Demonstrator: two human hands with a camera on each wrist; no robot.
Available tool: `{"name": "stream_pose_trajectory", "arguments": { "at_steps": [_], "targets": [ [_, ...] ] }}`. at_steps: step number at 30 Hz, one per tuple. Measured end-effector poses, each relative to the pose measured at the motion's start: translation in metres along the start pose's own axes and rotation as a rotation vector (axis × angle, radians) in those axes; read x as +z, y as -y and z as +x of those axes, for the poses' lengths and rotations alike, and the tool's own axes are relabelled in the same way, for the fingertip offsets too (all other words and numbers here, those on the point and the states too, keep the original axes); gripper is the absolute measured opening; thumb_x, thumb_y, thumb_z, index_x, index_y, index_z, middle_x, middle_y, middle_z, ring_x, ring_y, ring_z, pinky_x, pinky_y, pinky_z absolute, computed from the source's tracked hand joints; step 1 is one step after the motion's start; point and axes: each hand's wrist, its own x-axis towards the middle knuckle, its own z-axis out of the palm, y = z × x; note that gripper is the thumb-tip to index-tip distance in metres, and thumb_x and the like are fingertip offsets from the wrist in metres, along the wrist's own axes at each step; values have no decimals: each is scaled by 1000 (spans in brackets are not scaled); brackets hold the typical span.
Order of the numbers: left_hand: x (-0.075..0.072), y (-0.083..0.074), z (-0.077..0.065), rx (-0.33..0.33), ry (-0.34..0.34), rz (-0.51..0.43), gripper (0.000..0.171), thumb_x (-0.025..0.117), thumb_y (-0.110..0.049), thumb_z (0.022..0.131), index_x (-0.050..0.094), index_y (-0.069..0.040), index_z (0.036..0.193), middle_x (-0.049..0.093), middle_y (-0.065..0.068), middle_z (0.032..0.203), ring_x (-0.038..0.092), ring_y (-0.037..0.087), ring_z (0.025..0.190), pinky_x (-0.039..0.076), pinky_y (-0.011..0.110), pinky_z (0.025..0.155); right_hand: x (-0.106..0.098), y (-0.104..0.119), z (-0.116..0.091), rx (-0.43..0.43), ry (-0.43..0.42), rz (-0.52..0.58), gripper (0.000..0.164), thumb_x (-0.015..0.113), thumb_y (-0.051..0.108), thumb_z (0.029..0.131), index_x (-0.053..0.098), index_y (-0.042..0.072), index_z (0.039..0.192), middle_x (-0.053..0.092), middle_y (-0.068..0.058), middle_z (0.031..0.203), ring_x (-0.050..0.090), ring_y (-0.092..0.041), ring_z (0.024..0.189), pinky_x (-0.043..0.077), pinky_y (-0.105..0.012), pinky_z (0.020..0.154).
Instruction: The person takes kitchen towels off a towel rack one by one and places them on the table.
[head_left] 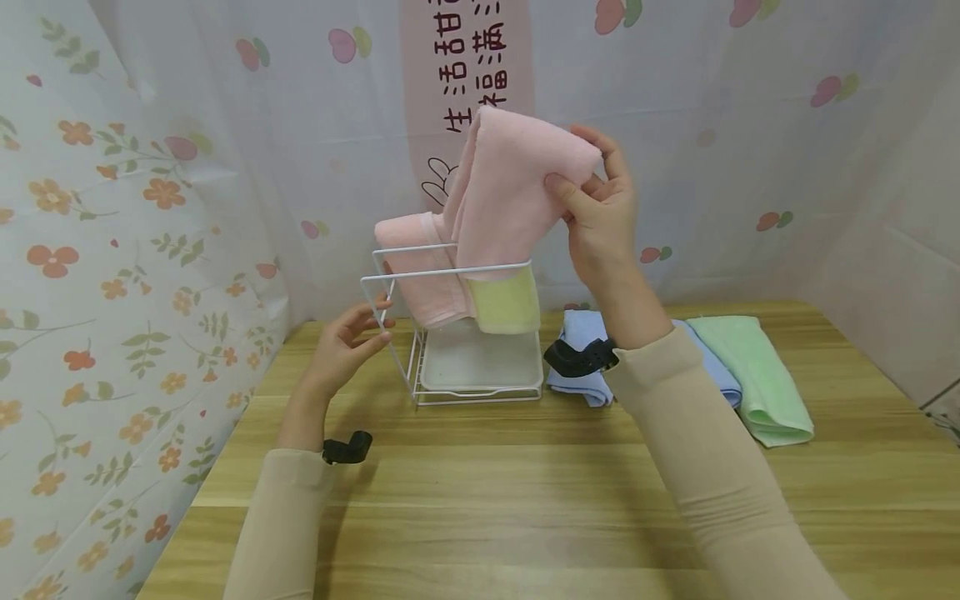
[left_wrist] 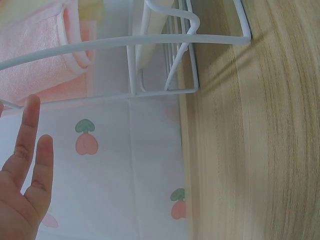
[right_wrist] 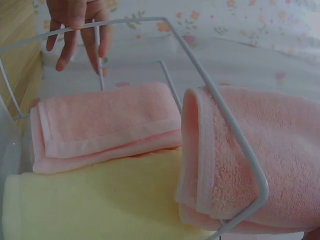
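In the head view, my right hand [head_left: 603, 212] pinches the upper right corner of a folded pink towel [head_left: 517, 183], thumb in front and fingers behind. That towel is tilted, its lower end behind the front top bar of a white wire rack [head_left: 480, 392]. A second folded pink towel [right_wrist: 110, 117] and a folded yellow towel [right_wrist: 100, 200] lie side by side in the rack. At the rack's left side, my left hand [head_left: 348, 350] holds a wire upright between thumb and fingers. Two of its fingers [left_wrist: 42, 165] stretch out straight in the left wrist view.
To the right of the rack lie blue towels [head_left: 585, 333], partly hidden by my right arm, and a folded green towel [head_left: 757, 375]. A pale tray [head_left: 480, 358] forms the rack's base. Printed curtains [head_left: 675, 83] hang behind and left of the wooden table [head_left: 480, 508].
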Motion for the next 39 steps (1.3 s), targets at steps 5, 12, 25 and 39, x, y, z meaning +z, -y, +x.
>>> {"name": "stream_pose_trajectory", "arguments": {
  "at_steps": [5,12,25,39],
  "targets": [
    [0,1,0,16,-3,-16,42,65,-4,94,59,-19,133,38,10,158,59,17,116,51,19,94,-5,4,-3,-15,-20,53,46,61,-21,85,63,12,117,64,-8,103,62,-21,93,56,-27,70],
    [-1,0,0,28,2,-13,42,65,-5,95,58,-18,134,37,10,159,59,14,115,51,18,94,-10,18,-4,-26,-60,198,45,60,-22,84,62,10,115,68,-11,97,62,-23,90,53,-27,62],
    [-1,0,-1,22,0,-6,42,65,-5,95,58,-18,135,38,10,159,57,22,118,51,19,95,-34,38,-10,-60,-188,174,46,68,-13,85,60,13,122,68,-14,103,63,-27,91,52,-29,49],
    [0,4,0,33,9,-33,42,64,-4,95,58,-20,134,36,10,159,57,22,117,52,18,95,-68,45,-31,40,-145,248,55,66,-9,88,53,16,135,58,-12,126,53,-29,118,57,-41,73]
  ]
}}
